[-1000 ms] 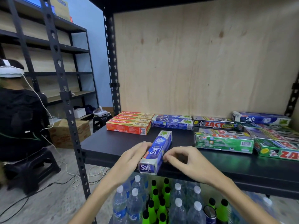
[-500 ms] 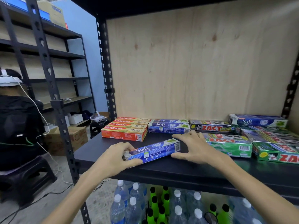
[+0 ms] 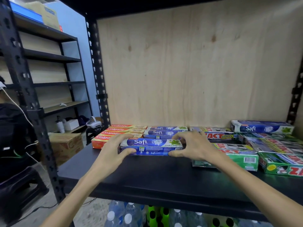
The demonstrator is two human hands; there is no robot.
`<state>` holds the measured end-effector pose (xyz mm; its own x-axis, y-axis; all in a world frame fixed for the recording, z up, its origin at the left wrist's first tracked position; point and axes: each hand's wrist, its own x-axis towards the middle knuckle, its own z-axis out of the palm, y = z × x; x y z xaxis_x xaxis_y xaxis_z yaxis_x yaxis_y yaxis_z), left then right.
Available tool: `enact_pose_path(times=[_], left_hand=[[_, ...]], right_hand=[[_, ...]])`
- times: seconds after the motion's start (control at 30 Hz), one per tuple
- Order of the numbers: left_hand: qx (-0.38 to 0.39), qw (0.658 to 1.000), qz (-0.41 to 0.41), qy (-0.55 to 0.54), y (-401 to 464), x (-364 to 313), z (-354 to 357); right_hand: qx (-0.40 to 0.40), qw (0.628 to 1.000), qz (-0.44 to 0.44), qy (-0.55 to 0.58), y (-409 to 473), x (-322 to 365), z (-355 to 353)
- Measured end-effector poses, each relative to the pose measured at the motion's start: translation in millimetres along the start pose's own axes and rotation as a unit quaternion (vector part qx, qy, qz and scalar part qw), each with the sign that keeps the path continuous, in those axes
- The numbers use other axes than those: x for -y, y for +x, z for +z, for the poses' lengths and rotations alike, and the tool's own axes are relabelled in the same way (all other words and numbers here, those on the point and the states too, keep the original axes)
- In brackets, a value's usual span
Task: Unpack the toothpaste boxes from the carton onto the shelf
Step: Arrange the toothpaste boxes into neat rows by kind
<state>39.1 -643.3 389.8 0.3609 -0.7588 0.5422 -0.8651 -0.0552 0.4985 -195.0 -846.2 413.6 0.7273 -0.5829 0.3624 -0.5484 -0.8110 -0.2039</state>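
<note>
Black shelf (image 3: 147, 177) | left hand (image 3: 113, 150), right hand (image 3: 195, 145) fingers pinching Safi box (image 3: 151, 145) ends

From my feed the light is dim and cool, strongest on the plywood back panel (image 3: 196, 71), which looks evenly lit. The black shelf (image 3: 164, 174) carries soft sheen along its front. Wide-angle distortion bows the uprights (image 3: 96, 71) at the edges. Corners smear; bottles (image 3: 127, 217) below are blurred.
</note>
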Motion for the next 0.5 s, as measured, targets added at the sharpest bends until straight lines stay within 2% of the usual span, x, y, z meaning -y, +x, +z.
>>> enact_pose_path(times=[0.17,0.4,0.5], left_hand=[[0.016,0.996,0.070,0.049,53,1,14],[0.119,0.990,0.039,0.061,105,8,51],[0.135,0.987,0.045,0.073,108,16,65]], right_hand=[[-0.002,0.999,0.048,0.013,27,-22,-15],[0.055,0.993,0.102,-0.002,47,-51,-13],[0.047,0.994,0.104,0.007,48,-61,1]])
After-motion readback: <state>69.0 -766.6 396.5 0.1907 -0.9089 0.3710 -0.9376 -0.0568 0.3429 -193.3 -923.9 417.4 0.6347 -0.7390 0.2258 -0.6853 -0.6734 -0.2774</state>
